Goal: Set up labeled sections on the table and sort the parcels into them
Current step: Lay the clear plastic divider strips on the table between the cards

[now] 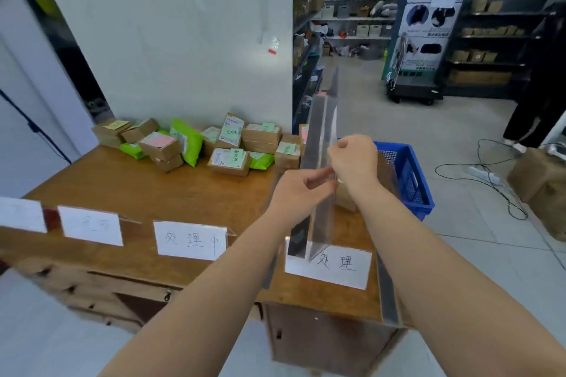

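Storeroom bench point(128, 180): both hands, left hand point(298, 190) and right hand point(352, 162), pinch a clear divider point(321, 131); stand it upright, clear of the label point(329, 266) at six o'clock.

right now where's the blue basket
In the head view the blue basket sits at the right, off the table's far right end, just behind the right hand and the clear panel both hands hold.

A white card point(191, 240) on the worktop point(122, 180) reads "处理中"; the card to its right point(329, 265) shows "处理". Parcel labels are too blurred to read.
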`<act>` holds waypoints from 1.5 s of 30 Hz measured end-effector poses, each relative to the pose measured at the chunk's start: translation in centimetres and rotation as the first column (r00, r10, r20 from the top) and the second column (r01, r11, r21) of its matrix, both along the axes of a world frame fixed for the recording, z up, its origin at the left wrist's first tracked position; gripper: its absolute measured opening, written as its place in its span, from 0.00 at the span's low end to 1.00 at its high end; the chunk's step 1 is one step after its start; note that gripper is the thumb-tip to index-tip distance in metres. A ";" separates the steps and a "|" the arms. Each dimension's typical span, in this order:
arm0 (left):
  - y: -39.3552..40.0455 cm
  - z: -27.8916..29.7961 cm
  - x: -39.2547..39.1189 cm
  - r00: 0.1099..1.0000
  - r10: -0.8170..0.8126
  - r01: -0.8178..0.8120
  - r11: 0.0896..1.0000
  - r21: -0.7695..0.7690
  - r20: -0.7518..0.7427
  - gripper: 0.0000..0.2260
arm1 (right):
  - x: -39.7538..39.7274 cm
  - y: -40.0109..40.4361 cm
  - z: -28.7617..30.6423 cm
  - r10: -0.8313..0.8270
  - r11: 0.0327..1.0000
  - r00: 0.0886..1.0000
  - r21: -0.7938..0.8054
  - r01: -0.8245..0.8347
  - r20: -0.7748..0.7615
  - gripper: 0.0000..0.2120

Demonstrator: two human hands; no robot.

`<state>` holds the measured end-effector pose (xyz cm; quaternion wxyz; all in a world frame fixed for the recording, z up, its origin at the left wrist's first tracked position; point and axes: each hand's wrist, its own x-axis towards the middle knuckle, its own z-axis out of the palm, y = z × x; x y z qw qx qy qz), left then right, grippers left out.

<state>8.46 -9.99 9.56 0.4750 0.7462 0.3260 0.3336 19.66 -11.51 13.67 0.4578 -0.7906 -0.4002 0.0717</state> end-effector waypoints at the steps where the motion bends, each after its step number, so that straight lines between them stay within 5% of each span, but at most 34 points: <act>1: 0.5 0.4 -1.7 0.999 0.010 -0.009 0.999 0.032 -0.032 0.13 | -1.7 0.9 0.3 0.012 1.000 1.000 0.003 -0.012 0.003 0.18; 15: 9.3 1.0 -24.0 0.953 0.246 -0.189 0.940 0.284 -0.179 0.05 | -24.6 12.7 -0.9 0.225 0.961 0.973 0.176 -0.212 -0.056 0.10; 20: 13.8 0.2 -27.6 0.963 0.254 -0.234 0.953 0.193 -0.086 0.15 | -27.1 17.3 -1.9 0.278 0.952 0.955 0.163 -0.260 -0.101 0.13; 32: 25.2 -6.2 -30.6 0.937 0.304 -0.298 0.953 0.059 -0.174 0.14 | -30.0 29.4 -9.3 0.307 0.942 0.940 -0.096 -0.322 -0.147 0.12; 45: 29.4 -11.4 -34.0 0.959 0.125 -0.173 0.969 -0.179 -0.255 0.08 | -34.0 32.9 -15.4 0.187 0.914 0.979 -0.350 -0.204 -0.082 0.11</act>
